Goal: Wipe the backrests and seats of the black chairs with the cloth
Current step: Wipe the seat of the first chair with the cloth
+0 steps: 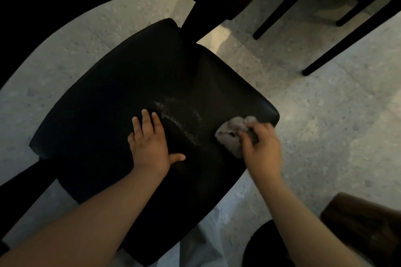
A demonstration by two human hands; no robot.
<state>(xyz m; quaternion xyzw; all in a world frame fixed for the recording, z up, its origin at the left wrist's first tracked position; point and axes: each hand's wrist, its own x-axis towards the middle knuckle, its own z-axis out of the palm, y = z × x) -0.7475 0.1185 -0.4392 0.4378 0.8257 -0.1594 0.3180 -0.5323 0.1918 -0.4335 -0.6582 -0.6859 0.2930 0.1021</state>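
Both forearms enter from the bottom edge of the head view and reach down onto a black chair seat [121,93]. The left hand [149,145] lies flat on the middle of the seat, fingers spread, grip apart and holding nothing; it appears to steady the chair. The right hand [261,147] is blurred, its grip clamped on a bunched grey cloth [232,134], which presses on the seat close to the right-hand edge. Between the two hands a pale streak of dust or residue [182,119] runs across the seat surface, apart from the cloth. Speckled floor [325,115] surrounds the chair. Legs of another chair [338,17] stand at upper right, well apart. No backrest can be told apart in the dark areas of the view.

Step in hand, as judged: wiping the seat of this chair, with the seat only partly clean. The next move calls for drawing the cloth left across the streak with firm downward pressure, and lifting or shifting the left hand so the area beneath it can be covered.
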